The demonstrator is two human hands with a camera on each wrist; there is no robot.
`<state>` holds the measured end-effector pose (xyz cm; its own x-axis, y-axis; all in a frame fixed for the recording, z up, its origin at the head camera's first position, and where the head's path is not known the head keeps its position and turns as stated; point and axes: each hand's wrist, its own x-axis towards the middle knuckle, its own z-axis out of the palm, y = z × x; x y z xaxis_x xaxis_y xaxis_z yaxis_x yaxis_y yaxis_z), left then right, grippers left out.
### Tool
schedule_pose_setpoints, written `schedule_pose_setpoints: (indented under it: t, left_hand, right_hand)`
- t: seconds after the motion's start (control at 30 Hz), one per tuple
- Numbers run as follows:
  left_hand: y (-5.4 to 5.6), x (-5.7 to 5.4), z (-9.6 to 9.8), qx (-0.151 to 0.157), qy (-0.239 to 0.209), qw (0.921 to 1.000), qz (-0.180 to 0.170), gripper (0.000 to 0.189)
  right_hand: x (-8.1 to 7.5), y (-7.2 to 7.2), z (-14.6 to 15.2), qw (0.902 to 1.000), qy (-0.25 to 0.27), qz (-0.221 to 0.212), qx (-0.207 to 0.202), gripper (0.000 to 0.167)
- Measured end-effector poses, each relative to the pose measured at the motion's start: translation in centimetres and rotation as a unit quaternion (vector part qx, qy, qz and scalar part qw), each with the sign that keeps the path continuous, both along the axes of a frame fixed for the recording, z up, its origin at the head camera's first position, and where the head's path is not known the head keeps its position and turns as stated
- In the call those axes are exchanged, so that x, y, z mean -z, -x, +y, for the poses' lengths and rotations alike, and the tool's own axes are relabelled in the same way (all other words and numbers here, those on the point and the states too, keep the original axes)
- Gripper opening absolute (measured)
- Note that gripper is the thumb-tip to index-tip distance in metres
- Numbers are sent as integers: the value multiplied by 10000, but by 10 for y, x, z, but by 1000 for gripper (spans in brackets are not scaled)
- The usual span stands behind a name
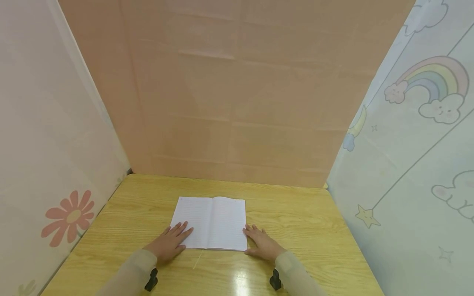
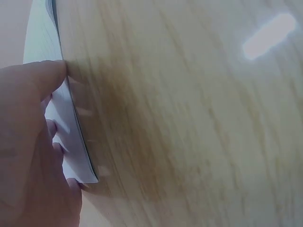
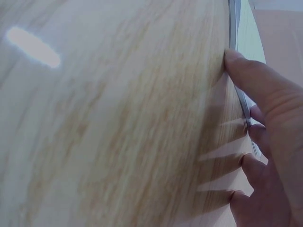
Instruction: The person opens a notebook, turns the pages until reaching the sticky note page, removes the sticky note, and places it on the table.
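Note:
An open notebook point(image 1: 227, 222) with lined white pages lies flat on the wooden table, its fold running down the middle. My left hand point(image 1: 169, 243) rests with spread fingers on the lower left corner of the left page. In the left wrist view the thumb point(image 2: 49, 75) lies at the notebook's near edge. At the right side, my right hand point(image 1: 263, 243) has its fingertips on the right page's edge, fingers extended. The right wrist view shows that thumb point(image 3: 258, 78) at the near corner and the other fingers along the side edge.
The yellow wood-grain table point(image 1: 296, 218) carries a bright light reflection near its front. A thin pale strand point(image 1: 198, 260) lies below the notebook. A brown covering point(image 1: 229, 102) stands behind the table, and patterned white walls point(image 1: 403, 164) flank it on both sides.

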<state>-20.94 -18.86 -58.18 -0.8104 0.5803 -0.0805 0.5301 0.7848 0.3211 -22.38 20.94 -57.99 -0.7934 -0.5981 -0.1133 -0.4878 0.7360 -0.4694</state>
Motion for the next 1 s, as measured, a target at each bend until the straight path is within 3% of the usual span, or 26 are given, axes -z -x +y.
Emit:
schedule_pose_setpoints:
  t: [0.23,0.4,0.7,1.0]
  left_hand:
    - [0,-1,2,5,3,10000,-24,57]
    - [0,-2,2,14,-29,10000,-33,57]
    - [2,5,-2,-42,63,9999,71,57]
    - [1,1,0,-48,-16,10000,-8,57]
  right_hand:
    - [-1,-1,1,10000,-14,39,28,82]
    - [-3,-2,4,9996,92,-167,193,85]
    - [2,-1,9,9995,-97,-151,275,85]
    - [-2,-1,8,9996,-19,-94,275,82]
